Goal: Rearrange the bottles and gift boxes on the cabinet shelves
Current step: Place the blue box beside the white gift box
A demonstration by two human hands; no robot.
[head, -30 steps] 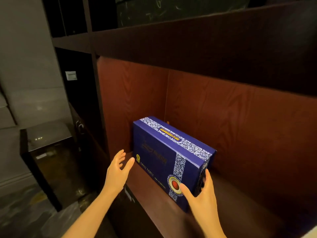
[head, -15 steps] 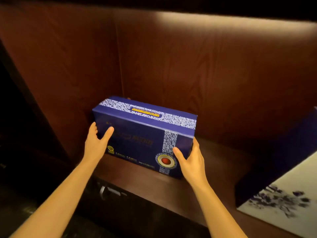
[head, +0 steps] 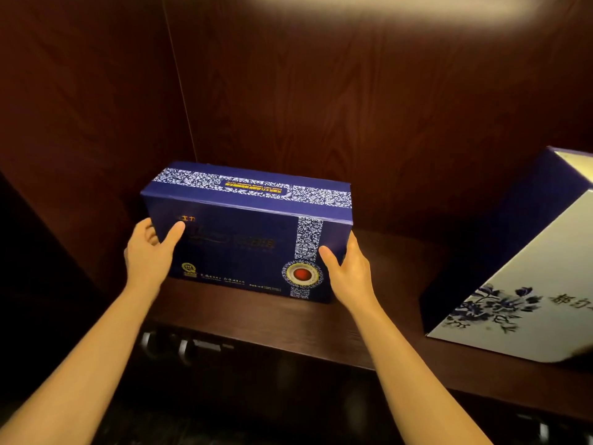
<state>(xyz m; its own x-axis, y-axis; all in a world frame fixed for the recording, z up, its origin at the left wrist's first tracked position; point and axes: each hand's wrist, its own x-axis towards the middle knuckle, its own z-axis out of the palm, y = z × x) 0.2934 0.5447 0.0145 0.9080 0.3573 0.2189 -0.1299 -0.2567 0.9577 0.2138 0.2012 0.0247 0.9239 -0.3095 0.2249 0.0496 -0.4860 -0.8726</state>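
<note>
A dark blue gift box (head: 244,239) with white patterned bands and a red round emblem stands on its long side on the wooden shelf (head: 288,326), near the left back corner. My left hand (head: 150,252) clasps its left end, thumb on the front face. My right hand (head: 348,268) clasps its right end, thumb beside the patterned band. A larger gift box (head: 526,284), dark blue with a white face and blue flower print, stands at the right of the same shelf, cut off by the frame edge.
The compartment has a reddish-brown wooden back wall (head: 353,107) and left side wall (head: 90,123). Metal handles (head: 179,346) show on the cabinet front below the shelf edge. Bare shelf lies between the two boxes.
My left hand came from open air onto the box's left end. Both hands now grip the box, which has turned to face me more squarely. The larger box entered view at the right.
</note>
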